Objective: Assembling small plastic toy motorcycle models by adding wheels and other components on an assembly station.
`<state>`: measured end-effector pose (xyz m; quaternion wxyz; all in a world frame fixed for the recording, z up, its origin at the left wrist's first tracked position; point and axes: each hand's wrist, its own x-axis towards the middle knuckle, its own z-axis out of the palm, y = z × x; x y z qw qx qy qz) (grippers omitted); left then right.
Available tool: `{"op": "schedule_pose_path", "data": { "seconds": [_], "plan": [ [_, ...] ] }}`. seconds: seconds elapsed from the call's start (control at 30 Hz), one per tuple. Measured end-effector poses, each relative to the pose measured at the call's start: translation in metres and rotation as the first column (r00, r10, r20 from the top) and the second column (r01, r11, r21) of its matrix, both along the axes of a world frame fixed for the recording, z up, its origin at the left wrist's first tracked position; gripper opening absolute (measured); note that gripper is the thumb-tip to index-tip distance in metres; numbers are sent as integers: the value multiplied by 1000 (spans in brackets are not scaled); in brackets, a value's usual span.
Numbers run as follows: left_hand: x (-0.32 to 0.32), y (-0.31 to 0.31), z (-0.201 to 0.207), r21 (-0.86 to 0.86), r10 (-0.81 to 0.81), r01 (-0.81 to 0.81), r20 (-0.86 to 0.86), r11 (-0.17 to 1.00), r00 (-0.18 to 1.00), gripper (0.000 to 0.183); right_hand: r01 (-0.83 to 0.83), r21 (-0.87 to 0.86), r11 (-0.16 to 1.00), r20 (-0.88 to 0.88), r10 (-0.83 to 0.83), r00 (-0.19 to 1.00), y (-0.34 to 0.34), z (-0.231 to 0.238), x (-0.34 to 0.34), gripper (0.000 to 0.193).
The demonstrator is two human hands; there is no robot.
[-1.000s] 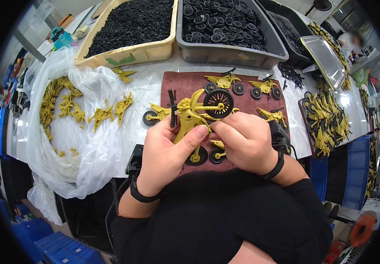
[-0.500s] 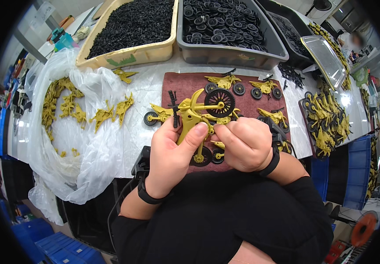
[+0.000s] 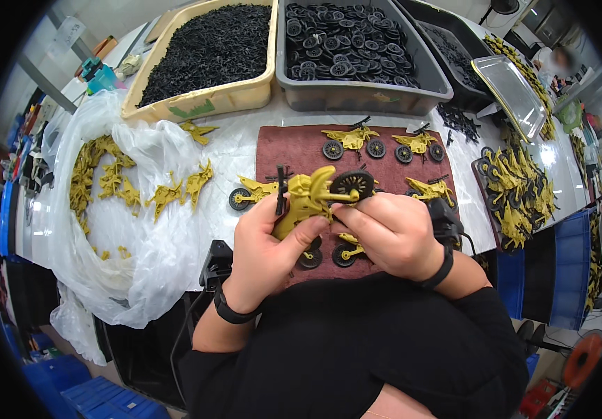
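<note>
A yellow toy motorcycle (image 3: 304, 199) is held up over the reddish-brown cloth, tilted, with a black handlebar (image 3: 281, 190) on one side and a black spoked wheel (image 3: 352, 184) at the end of a yellow arm. My left hand (image 3: 264, 244) is closed round its body, thumb pressed on the near side. Fingers of my right hand (image 3: 400, 234) are pinched against the body just below the wheel; their tips are partly hidden. Beneath and around my hands, more yellow toy motorcycles (image 3: 352, 140) with black wheels lie on the cloth (image 3: 280, 150).
At the back stand a cream tub (image 3: 262, 85) of small black parts and a grey tub (image 3: 363, 98) of black wheels. On the left, a clear plastic bag (image 3: 158, 258) holds yellow bodies. A pile of toy motorcycles (image 3: 517, 185) and a clear lid (image 3: 514, 98) are at right.
The held toy motorcycle has tipped, so its wheel now shows more edge-on and slightly lower. My right hand has turned a little with it; both hands keep their grip.
</note>
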<state>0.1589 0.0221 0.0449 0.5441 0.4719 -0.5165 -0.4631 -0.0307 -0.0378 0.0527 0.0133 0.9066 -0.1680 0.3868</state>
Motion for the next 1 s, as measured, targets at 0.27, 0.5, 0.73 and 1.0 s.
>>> {"op": "schedule_pose_path", "data": {
  "seconds": [0.27, 0.5, 0.73, 1.0],
  "plan": [
    [3, 1, 5, -468, 326, 36, 667, 883, 670, 31, 73, 177, 982, 229, -113, 967, -2, 32, 12, 50],
    [2, 6, 0, -252, 297, -208, 394, 945, 870, 44, -121, 586, 801, 242, -30, 970, -10, 5, 4, 37],
    [11, 12, -9, -322, 81, -52, 78, 945, 994, 33, -275, 691, 669, 389, -24, 921, -8, -9, 5, 36],
    [5, 14, -22, -186, 79, -123, -225, 975, 971, 29, -168, 620, 767, 267, -4, 964, -6, -3, 9, 36]
  ]
}}
